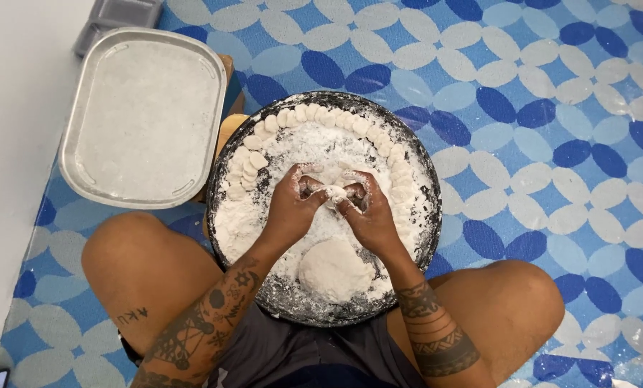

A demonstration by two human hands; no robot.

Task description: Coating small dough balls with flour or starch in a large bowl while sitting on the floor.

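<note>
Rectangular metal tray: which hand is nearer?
Left. The left hand works over the round pan's middle, on the side toward the rectangular metal tray; the right hand sits beyond it, farther away.

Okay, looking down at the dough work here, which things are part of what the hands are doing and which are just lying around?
In use:
left hand
right hand
small white dough piece pinched between both hands
round dark floured pan
large white dough ball
row of small shaped dough pieces

Lying about:
rectangular floured metal tray
grey plastic container
</note>
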